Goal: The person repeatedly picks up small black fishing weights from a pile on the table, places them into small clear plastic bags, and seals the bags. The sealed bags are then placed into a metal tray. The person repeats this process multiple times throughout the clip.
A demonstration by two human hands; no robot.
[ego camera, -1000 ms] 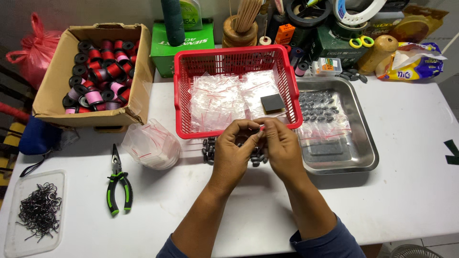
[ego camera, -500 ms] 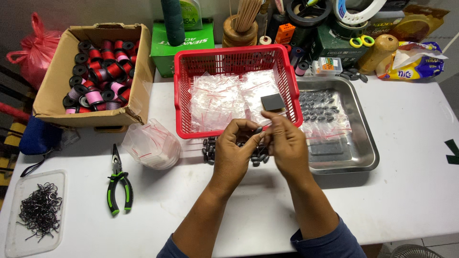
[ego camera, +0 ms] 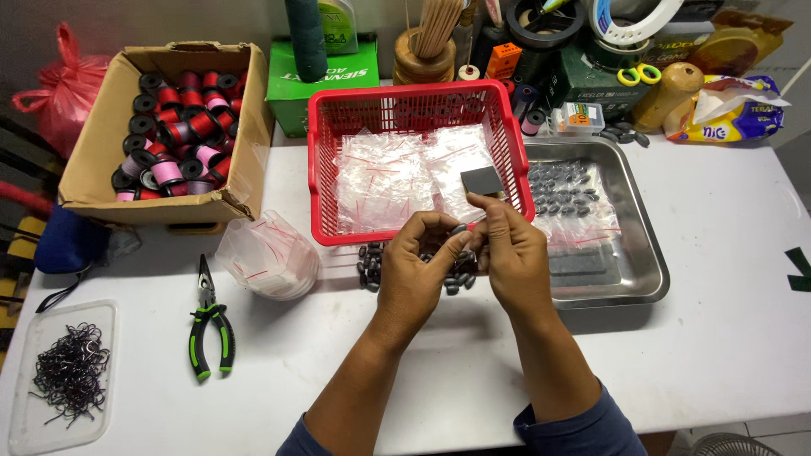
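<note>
Head view, frame centre: a small, light, stiff dark square piece is pinched at its lower edge by right hand fingertips, while left hand fingers curl narrowly, contents unclear.

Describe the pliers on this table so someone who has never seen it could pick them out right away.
Start at the cardboard box of thread spools at the table's far left. Nearer the person, past a stack of clear bags, the pliers lie flat on the white tabletop, right of a tray of dark hooks. They alone have green-and-black handles.

Both hands, left and right, meet fingertip to fingertip, fingers pinched.
</note>
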